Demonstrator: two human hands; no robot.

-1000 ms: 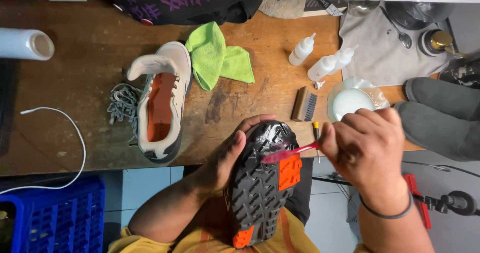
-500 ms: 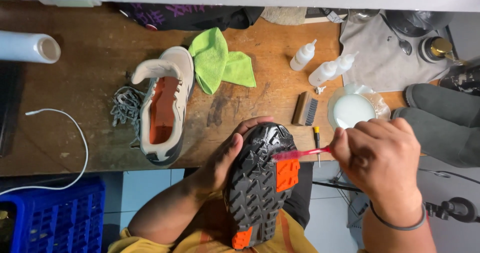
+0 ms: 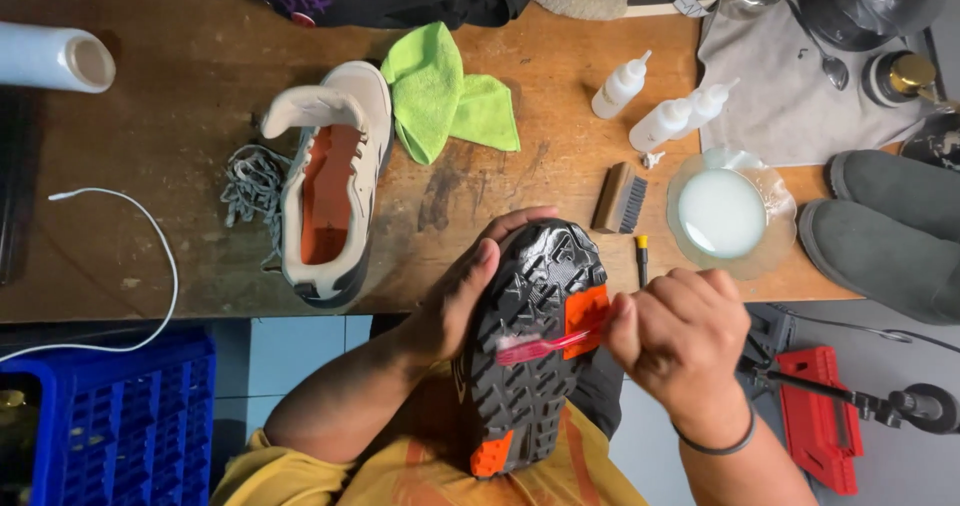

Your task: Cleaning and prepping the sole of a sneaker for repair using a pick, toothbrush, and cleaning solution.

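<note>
The black sports shoe with knobby rubber sole and orange patches point(image 3: 535, 341) is held sole-up over the person's lap, just at the near edge of the brown wooden tabletop point(image 3: 200, 96). Its long axis runs almost straight away from the person, w/ a slight tilt; the rounded end near the tabletop edge points to the tabletop, the other end w/ a small orange patch points to the person's body. The sole is black w/ deep blocky lugs, a bigger orange patch on its right side, and some white foam near the middle.

The left hand point(image 3: 455, 301) wraps the shoe from the left side, fingers curled over the far end. The right hand point(image 3: 680, 336) is closed in a pinch around the handle of a red plastic toothbrush point(image 3: 545, 347), which lies across the sole, approx. crosswise to the shoe's long axis, bristle end on the foam.

On the tabletop: a second, beige sports shoe with orange inside point(image 3: 330, 201) lying opening-up, a bright green cloth point(image 3: 440, 101), a clear bowl of white liquid point(image 3: 722, 213), and a small wooden brush point(image 3: 620, 198).
</note>
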